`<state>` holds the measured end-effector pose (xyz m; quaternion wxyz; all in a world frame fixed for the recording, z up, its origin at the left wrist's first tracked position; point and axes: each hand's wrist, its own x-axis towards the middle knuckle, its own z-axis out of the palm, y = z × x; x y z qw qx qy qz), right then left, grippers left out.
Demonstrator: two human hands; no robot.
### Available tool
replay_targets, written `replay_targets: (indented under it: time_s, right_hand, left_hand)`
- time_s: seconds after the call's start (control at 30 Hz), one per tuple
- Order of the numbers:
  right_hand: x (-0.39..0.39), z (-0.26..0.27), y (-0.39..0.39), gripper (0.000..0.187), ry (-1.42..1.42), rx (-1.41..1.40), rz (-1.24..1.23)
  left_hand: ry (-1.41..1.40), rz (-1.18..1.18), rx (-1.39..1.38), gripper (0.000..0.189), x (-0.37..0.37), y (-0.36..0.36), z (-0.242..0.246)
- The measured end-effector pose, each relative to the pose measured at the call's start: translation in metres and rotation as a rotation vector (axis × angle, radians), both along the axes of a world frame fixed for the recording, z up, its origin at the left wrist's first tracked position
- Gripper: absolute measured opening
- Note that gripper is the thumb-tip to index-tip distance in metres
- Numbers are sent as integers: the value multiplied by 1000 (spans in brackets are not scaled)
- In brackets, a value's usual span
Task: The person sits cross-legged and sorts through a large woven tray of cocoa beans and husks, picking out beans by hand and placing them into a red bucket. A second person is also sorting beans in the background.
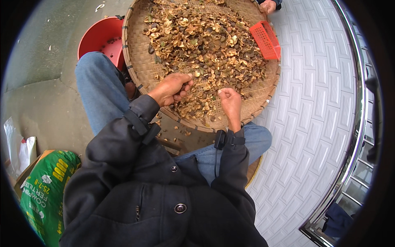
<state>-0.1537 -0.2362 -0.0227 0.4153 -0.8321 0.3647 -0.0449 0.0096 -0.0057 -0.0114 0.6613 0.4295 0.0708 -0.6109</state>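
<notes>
A round woven bamboo tray (pixel 135 74) lies before me, bearing a heap of dry split husks (pixel 191 34) mixed with dark round seeds. My left hand (pixel 174 89) is over the near left part of the tray, its fingers curled and thumb against the forefinger. To its right, my right hand (pixel 230 100) is above the tray near the close rim, fingertips pinched together. Whether either hand has a husk or seed between its fingers cannot be made out. A smaller group of husks (pixel 196 108) lies between and below the two hands.
A red plastic basin (pixel 92 37) with some dark seeds stands left of the tray. A red perforated basket (pixel 262 40) rests tilted at the tray's right side. Another person's hand (pixel 268 6) is at the far rim. A green fertilizer bag (pixel 46 197) lies at lower left, beside a white-tiled wall's opposite side.
</notes>
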Motion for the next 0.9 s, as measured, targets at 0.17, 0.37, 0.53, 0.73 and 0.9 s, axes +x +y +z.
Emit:
replay_targets:
  time_s: [0.17, 0.37, 0.53, 0.73, 0.9]
  right_hand:
    - [-6, -29, 0, 16, 193, -310, 179]
    - [3, -35, 11, 23, 317, -514, 145]
    - [5, -27, 14, 22, 247, -425, 111]
    - [9, -9, 16, 24, -174, 199, 87]
    - [7, -5, 9, 20, 197, -146, 146]
  left_hand:
    - [-71, 84, -29, 25, 0, 1, -2]
    - [-70, 132, 27, 25, -1, -1, -4]
    - [-67, 110, 15, 25, 0, -1, -4]
    - [-79, -18, 47, 27, -5, -5, -4]
    - [-82, 9, 29, 28, -3, -2, -4]
